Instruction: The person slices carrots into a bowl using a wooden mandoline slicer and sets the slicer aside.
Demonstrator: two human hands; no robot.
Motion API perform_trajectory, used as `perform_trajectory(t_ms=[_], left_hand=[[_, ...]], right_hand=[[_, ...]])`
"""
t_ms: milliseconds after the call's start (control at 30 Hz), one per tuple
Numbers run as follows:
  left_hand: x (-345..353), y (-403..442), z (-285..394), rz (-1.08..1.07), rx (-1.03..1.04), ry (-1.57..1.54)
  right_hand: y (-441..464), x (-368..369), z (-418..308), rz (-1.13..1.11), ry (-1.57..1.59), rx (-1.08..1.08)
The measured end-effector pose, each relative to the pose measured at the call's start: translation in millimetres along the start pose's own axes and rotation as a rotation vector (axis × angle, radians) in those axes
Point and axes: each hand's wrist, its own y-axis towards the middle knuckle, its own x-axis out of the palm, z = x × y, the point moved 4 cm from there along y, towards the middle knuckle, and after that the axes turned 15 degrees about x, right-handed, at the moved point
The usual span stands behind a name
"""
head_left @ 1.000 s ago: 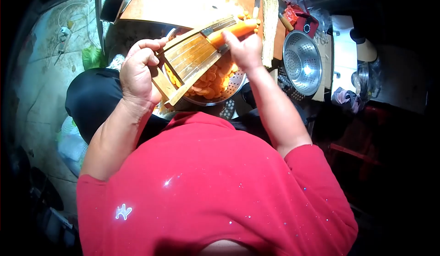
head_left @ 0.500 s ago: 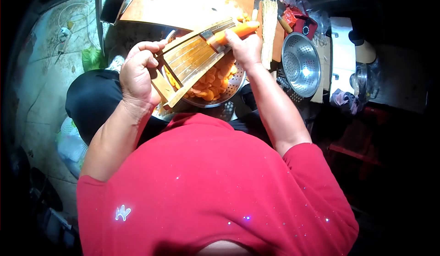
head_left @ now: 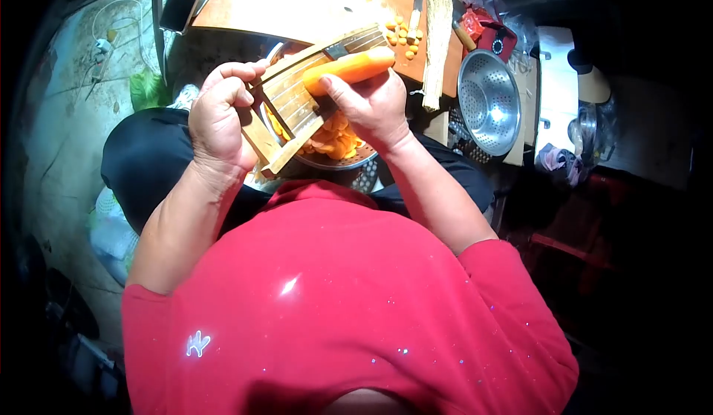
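Note:
My left hand (head_left: pixel 223 114) grips the near-left end of a wooden slicer (head_left: pixel 290 107), which slants up to the right with a dark blade plate near its far end. In my right hand (head_left: pixel 369 108) a thick orange carrot (head_left: pixel 349 70) lies along the slicer's face, thumb on its near side. Below the slicer sits a metal colander (head_left: pixel 356 162) holding many orange carrot slices (head_left: pixel 336 139). The slicer and my right hand hide part of the colander.
A brown board (head_left: pixel 275 7) with carrot end pieces (head_left: pixel 401 33), a knife (head_left: pixel 417 14) and a straw brush (head_left: pixel 438 51) lies beyond. Another perforated metal colander (head_left: pixel 488 103) stands to the right. A green leaf (head_left: pixel 146 90) lies on the floor at left.
My right hand has drawn the carrot down the slicer toward my left hand, uncovering the blade and the carrot pieces on the board. My left hand has barely moved.

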Motion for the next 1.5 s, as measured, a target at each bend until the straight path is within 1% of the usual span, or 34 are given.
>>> perform_trajectory(t_ms=[67, 100, 133, 200, 233, 267, 333, 400, 467, 500, 533, 600, 633, 667, 733, 767, 800, 867, 900, 933, 1000, 1033, 1067, 1133, 1167, 1200, 1233, 1267, 1300, 1333, 1400, 1433, 1467, 1500], left_hand=[[-1, 2, -1, -0.011, 0.010, 0.008], [-1, 2, -1, -0.013, 0.018, 0.015], [-1, 0, -1, -0.011, 0.019, 0.020], [3, -2, 2, -0.010, 0.015, 0.020], [5, -2, 3, -0.004, 0.017, -0.011], [5, -3, 2, 0.006, 0.010, -0.041], [4, -2, 1, 0.018, 0.019, -0.025], [3, -3, 1, 0.020, 0.001, -0.009], [5, -2, 1, 0.018, 0.017, -0.003], [5, -3, 1, 0.020, 0.025, 0.001], [3, -3, 2, 0.018, 0.027, 0.002], [1, -1, 0, -0.003, 0.003, 0.009], [1, -1, 1, 0.010, 0.008, 0.010], [1, 0, 1, 0.016, 0.006, 0.007], [1, -1, 0, -0.005, -0.003, -0.004], [0, -2, 0, 0.001, -0.017, 0.019], [1, -1, 0, -0.003, -0.008, 0.021], [4, -3, -1, 0.003, 0.018, -0.013], [5, -3, 0, 0.001, 0.015, -0.013], [6, -2, 2, -0.001, 0.021, -0.017], [6, -4, 2, 0.015, 0.010, -0.038], [6, -4, 2, 0.020, 0.008, -0.040], [6, -5, 2, 0.020, 0.002, -0.012], [7, -5, 4, 0.011, -0.004, 0.042], [6, -3, 3, 0.007, 0.001, 0.044], [4, -2, 1, -0.004, 0.003, 0.034], [3, -2, 0, -0.016, 0.007, 0.023], [3, -2, 1, -0.019, 0.010, 0.022], [3, -1, 1, -0.009, 0.008, 0.010], [3, -1, 0, 0.004, 0.000, -0.002], [3, 0, 1, 0.007, -0.001, -0.012], [3, 0, 1, 0.003, -0.004, -0.013], [3, -1, 0, 0.003, -0.009, -0.009], [3, -1, 0, 0.005, -0.002, 0.009]], right_hand=[[21, -5, 31, 0.009, 0.187, 0.187], [37, -13, 48, 0.017, 0.128, 0.207], [45, -24, 61, 0.035, 0.041, 0.460], [50, -25, 63, 0.098, 0.108, 0.427], [48, -23, 62, 0.061, 0.106, 0.349], [35, -16, 46, 0.023, 0.103, 0.281], [3, 4, 8, -0.107, 0.226, 0.169], [2, 3, 10, -0.049, 0.151, 0.126], [33, -12, 41, 0.029, 0.108, 0.239], [42, -18, 54, -0.033, 0.182, 0.507], [54, -20, 79, 0.096, 0.266, 0.420], [41, -17, 55, 0.037, 0.148, 0.380], [31, -9, 49, 0.017, 0.188, 0.282], [17, 2, 27, -0.029, 0.212, 0.175], [-4, 8, 2, -0.048, 0.145, 0.093], [5, 9, 21, -0.041, 0.285, 0.139], [21, 0, 39, 0.002, 0.241, 0.234], [45, -17, 66, -0.040, 0.189, 0.490], [51, -18, 75, 0.052, 0.231, 0.496], [52, -17, 84, 0.051, 0.229, 0.489], [29, -5, 53, 0.016, 0.211, 0.284], [12, 4, 30, -0.006, 0.149, 0.179], [-2, 12, 14, -0.056, 0.283, 0.147], [10, 6, 39, 0.046, 0.137, 0.160], [24, -1, 42, 0.007, 0.274, 0.227], [34, -11, 47, 0.010, 0.106, 0.387], [43, -16, 59, 0.051, 0.145, 0.416], [46, -16, 56, 0.093, 0.182, 0.441], [43, -11, 50, 0.053, 0.232, 0.363], [34, -10, 45, 0.036, 0.142, 0.301], [10, 10, 28, -0.038, 0.248, 0.198], [-2, 14, 11, -0.021, 0.234, 0.102], [2, 12, 21, -0.019, 0.237, 0.107], [16, 8, 36, 0.006, 0.218, 0.168]])
